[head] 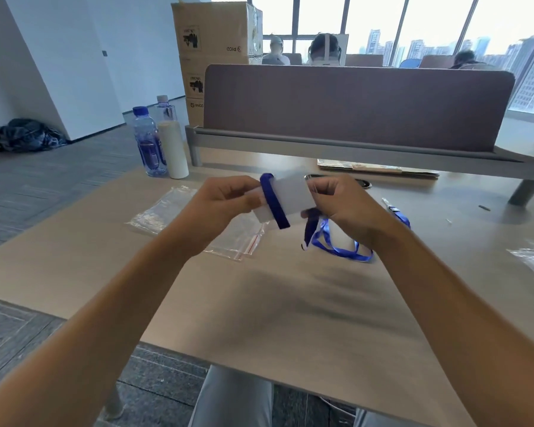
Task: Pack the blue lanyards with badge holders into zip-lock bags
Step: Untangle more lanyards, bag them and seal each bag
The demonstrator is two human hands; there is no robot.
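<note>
Clear zip-lock bags [228,238] lie under both hands, 2 bottles [161,143] behind.

You are sitting in an open-plan office, high in a city building. A fabric desk divider [352,109] stands along the far edge of your table [259,303], with other people seated beyond it. Floor-to-ceiling windows [413,23] show tower blocks outside. Grey carpet tiles [53,177] cover the floor, and stacked cardboard boxes [210,41] stand just past the table's far left corner.
</note>
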